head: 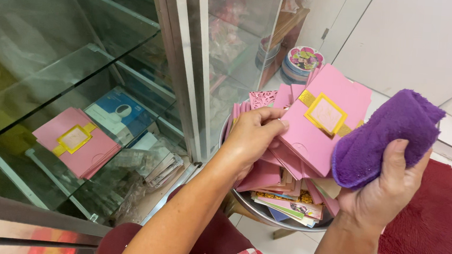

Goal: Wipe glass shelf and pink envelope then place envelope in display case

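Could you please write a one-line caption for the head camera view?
Left hand lifts a pink card envelope with gold square from a metal basin; right hand grips a purple fleece cloth.

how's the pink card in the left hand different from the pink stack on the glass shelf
The held pink card is raised and tilted in the left hand over a metal bowl; the shelf stack lies flat behind glass. The held one is a single card, the other several piled up. Both are pink with a gold band and a square gold frame.
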